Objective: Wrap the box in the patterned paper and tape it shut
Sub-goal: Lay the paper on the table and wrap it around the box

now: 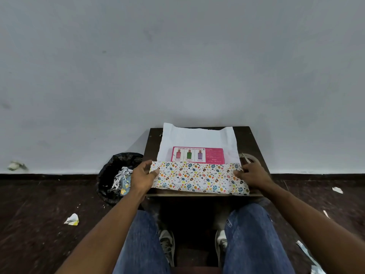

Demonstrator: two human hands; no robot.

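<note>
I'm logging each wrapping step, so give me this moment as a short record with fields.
box: pink box on the white underside of the paper, far part uncovered
near flap: patterned side up, folded over the box's near edge
left hand: holds the flap's left end
right hand: holds its right end
tape roll: on the table, beyond the right hand

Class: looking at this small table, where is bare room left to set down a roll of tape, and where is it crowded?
Bare table shows only right of the paper and in a thin strip at its left edge. The middle is crowded: box, folded flap, left hand, right hand.
</note>
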